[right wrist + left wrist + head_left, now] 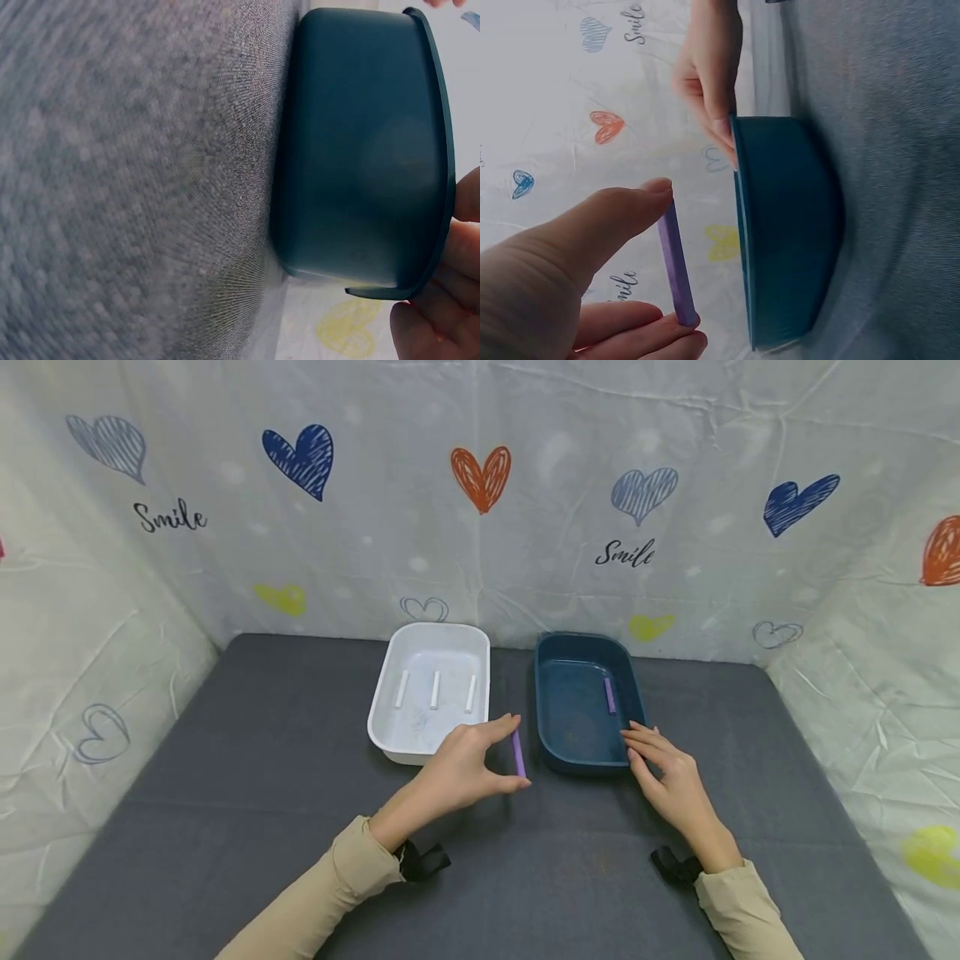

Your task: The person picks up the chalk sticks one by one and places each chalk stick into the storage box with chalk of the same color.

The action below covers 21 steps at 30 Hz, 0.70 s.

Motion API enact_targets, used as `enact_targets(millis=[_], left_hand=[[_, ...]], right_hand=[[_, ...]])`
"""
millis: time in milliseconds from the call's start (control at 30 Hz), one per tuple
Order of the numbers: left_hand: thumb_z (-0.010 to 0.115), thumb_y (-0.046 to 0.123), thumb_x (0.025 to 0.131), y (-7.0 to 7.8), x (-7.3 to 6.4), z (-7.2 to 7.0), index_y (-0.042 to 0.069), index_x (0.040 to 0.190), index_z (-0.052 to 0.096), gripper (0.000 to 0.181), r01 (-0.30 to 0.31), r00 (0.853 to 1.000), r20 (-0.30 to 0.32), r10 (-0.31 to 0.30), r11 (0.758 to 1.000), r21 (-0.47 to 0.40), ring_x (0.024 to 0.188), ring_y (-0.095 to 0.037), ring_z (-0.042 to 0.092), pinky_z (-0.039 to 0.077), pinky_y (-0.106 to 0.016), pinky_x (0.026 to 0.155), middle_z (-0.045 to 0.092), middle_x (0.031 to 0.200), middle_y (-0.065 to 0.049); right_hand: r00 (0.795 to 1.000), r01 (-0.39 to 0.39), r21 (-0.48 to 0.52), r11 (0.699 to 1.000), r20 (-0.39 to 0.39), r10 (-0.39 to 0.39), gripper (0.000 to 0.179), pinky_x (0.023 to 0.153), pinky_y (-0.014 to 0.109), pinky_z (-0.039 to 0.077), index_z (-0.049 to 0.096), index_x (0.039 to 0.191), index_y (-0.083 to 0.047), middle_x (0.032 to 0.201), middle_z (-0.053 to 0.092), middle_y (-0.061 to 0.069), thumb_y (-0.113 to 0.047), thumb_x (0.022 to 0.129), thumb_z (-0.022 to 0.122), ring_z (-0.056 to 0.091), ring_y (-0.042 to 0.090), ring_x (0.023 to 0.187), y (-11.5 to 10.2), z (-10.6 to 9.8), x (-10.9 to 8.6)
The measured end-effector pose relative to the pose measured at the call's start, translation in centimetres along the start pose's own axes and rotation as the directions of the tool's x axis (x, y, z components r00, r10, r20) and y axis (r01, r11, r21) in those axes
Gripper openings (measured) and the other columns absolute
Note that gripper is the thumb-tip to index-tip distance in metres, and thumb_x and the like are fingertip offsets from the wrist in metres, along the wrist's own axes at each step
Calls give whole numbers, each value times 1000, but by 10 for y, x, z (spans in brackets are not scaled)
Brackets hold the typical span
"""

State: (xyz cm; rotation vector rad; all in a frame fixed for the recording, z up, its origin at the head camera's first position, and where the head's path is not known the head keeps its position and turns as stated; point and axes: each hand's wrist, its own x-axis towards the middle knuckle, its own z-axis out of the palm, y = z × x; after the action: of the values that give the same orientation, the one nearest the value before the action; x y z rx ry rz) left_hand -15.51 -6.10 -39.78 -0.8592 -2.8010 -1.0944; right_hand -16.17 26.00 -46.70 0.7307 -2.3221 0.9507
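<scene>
My left hand (468, 764) pinches a purple chalk stick (518, 753) by its two ends, between thumb and fingertips. It holds the stick in the gap between a white tray (378, 727) and a dark blue tray (551, 756). In the left wrist view the purple chalk (676, 266) is raised beside the blue tray (791, 232). My right hand (675, 781) grips the near right corner of the blue tray's rim. Inside that tray lies another purple chalk stick (610, 695). Three white chalk sticks (435, 690) lie apart in the white tray.
Both trays stand near the back edge of a table with a dark grey cloth (262, 760). Behind it and at the sides hangs a pale curtain (555, 427) printed with hearts and writing. A black strap (423, 862) is on each wrist.
</scene>
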Motion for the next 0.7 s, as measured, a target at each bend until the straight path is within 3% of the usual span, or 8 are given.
enact_targets(millis=[300,700], left_hand=[[89,32,75,7,19,2,7,143,55,80,67,997,35,-63,989,-130,133,-24,50,46,-44,105,54,143,-7],[88,35,76,10,50,13,12,143,55,78,71,996,71,-57,976,-208,130,-25,53,48,-44,101,54,145,-4]], right_hand=[[1000,-1,-9,1000,-1,1,26,104,54,38,71,111,10,118,68,22,11,87,66,60,37,119,0,0,1],[1000,-18,-5,1000,5,18,26,106,53,37,70,113,9,120,67,21,11,88,65,60,36,120,0,1,0]])
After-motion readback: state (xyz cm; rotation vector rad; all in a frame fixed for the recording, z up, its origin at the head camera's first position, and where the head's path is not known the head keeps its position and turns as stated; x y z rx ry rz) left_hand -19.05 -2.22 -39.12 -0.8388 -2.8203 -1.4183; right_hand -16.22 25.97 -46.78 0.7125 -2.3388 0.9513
